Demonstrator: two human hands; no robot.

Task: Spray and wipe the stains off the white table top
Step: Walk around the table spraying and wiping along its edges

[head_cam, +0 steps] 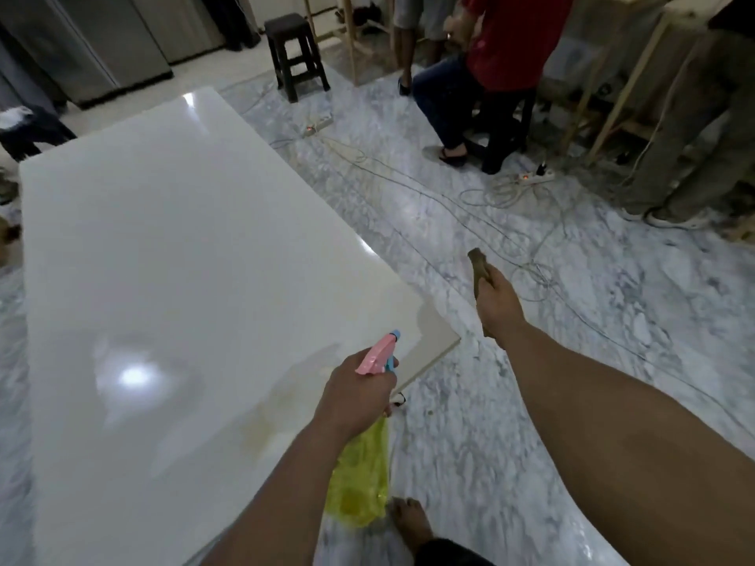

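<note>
The left hand grips a spray bottle with yellow liquid over the near right edge of the white table top, above a faint yellowish stain. Farther, beyond the table's right corner, the right hand is closed around a brown cloth above the marble floor.

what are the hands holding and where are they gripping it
Left hand grips the spray bottle at its neck, under the pink trigger head. Right hand clutches a brown cloth around its middle.

Likely home interior: marble floor, dark stool, extension cords, bare wooden frames.
</note>
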